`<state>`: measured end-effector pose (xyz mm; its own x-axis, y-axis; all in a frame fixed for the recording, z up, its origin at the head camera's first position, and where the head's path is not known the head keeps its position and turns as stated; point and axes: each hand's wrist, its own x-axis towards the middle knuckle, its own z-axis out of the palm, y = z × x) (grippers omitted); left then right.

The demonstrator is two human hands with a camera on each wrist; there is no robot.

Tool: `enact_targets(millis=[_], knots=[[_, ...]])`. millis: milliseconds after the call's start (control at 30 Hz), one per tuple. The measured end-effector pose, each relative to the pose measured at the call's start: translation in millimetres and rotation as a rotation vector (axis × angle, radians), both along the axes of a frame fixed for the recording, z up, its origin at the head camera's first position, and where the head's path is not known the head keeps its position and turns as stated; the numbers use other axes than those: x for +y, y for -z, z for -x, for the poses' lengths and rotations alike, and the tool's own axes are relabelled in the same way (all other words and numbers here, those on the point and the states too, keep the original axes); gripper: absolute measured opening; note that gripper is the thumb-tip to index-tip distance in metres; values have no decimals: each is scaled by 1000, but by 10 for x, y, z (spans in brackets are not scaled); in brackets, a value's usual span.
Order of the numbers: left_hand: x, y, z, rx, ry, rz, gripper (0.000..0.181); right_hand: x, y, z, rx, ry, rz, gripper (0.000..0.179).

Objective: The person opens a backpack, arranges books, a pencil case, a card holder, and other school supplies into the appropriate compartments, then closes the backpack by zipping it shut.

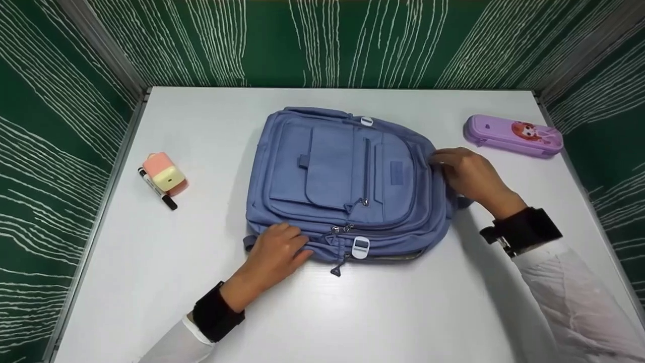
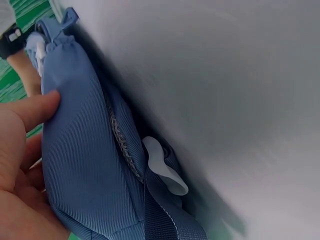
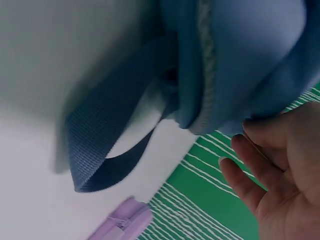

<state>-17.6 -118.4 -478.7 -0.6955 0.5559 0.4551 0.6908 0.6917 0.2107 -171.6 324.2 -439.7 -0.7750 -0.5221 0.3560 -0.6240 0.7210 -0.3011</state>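
Observation:
A blue backpack [image 1: 335, 169] lies on its back, its front pockets facing up. My left hand [image 1: 279, 249] holds the near side by the bottom, with the thumb [image 2: 42, 106] against the side pocket [image 2: 85, 130] and the other fingers on the front. At the top end, on the right, my right hand [image 1: 468, 171] pinches the edge with its fingertips; the other fingers [image 3: 240, 182] curl free of the fabric. A webbing loop [image 3: 102, 135] sticks out beside it. Zipper pulls [image 1: 336, 271] and a white buckle [image 1: 361, 247] show along the near side.
A lilac pencil case [image 1: 514, 135] with a printed figure lies at the right rear of the white table [image 1: 352, 317]. On the left, a black and white marker [image 1: 157, 188] lies against a pink and cream item [image 1: 164, 170]. Green panels with white lines enclose the table's back and sides.

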Motion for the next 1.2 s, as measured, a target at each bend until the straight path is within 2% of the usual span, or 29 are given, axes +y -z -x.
enact_targets(millis=[133,233,467,600,733,867,1033,1200], knots=[[42,-3,-14,-6,-41,-18,21,-40,-82,-230,48,37,58,30],[89,-9,-18,-11,-74,-24,21,-114,-132,-439,95,27,108,28],[193,-7,-48,-22,-139,-34,17,-489,-165,-914,139,-122,289,35],[239,-5,-63,-22,-153,-27,16,-747,-101,-1181,128,-202,306,34],[283,-10,-73,-20,-163,-23,17,-971,42,-1461,-6,-255,294,25],[311,-30,-91,-43,-180,-24,18,-1155,226,-1664,-159,-234,258,15],[321,-52,-118,-75,-212,-22,18,-1355,403,-1758,-297,-169,210,9],[325,-64,-134,-79,-217,-13,19,-1550,504,-1816,-490,-75,207,8]])
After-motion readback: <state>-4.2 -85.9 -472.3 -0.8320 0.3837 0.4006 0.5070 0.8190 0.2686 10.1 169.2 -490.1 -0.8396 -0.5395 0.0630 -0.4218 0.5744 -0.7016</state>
